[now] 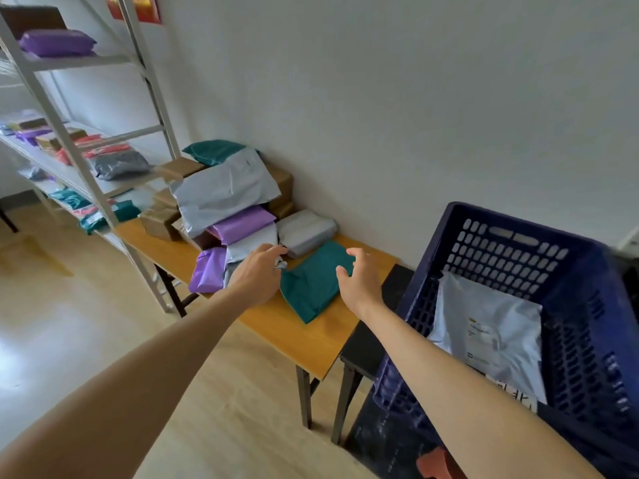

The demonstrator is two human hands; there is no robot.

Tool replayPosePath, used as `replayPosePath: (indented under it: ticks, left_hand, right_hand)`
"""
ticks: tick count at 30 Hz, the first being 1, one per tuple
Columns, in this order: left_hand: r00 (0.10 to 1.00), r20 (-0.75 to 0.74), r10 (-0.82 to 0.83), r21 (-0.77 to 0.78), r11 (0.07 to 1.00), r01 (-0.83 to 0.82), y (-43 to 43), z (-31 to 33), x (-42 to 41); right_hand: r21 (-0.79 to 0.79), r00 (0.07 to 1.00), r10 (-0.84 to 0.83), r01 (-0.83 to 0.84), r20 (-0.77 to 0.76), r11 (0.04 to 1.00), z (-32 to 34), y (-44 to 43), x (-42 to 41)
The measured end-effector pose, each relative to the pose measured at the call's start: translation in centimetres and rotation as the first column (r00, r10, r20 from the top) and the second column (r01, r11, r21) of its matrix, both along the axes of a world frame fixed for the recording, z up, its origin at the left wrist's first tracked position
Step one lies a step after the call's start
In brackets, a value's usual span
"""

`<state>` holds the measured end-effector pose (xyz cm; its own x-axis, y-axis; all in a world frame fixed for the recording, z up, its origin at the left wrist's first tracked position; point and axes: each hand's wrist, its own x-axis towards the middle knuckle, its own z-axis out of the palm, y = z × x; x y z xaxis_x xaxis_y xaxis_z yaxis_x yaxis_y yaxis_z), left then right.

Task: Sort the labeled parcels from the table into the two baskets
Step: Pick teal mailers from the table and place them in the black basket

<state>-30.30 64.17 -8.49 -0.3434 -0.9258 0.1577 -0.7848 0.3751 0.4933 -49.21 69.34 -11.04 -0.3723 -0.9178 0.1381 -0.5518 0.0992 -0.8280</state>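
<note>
Step, as judged: pick-up of one parcel.
Item: teal parcel (pixel 311 285), flat at the near end of the table (pixel 311 344), left of the blue basket (pixel 511 219); no label showing.
Left hand (pixel 257 274): fingers spread at its left edge, empty.
Right hand (pixel 356 276): loosely clawed over its right edge, empty.
Next: grip both edges, lift, find the label.

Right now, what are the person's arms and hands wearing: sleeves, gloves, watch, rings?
Nothing visible: the left hand and right hand are ungloved, the forearms are bare to the frame edge, and no sleeve, watch, bracelet or ring is in view.
</note>
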Motion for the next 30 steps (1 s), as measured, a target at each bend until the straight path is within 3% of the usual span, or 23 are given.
replayPosePath:
  ticks: [7,13,24,30]
  left_hand:
    - [0.999,-0.01,-0.046,0.064,0.997,0.047,-8.8,-4.3,-1.7]
    - [0.992,0.072,-0.107,0.198,0.976,0.091,-17.1,-7.7,-3.9]
    - [0.95,0.133,-0.283,0.4,0.892,0.21,-25.5,-13.5,-8.2]
    - [0.902,0.107,-0.419,0.535,0.789,0.303,-29.2,-15.6,-10.4]
  right_hand:
    - [0.152,0.99,-0.1,0.084,0.101,0.985,-6.9,-6.9,1.4]
    - [0.298,0.931,-0.318,0.257,0.18,0.919,-10.7,-13.0,0.9]
    - [0.434,0.87,-0.479,0.389,0.116,0.813,-14.7,-19.0,-0.9]
    - [0.465,0.843,-0.536,0.457,0.043,0.758,-15.6,-21.4,-1.6]
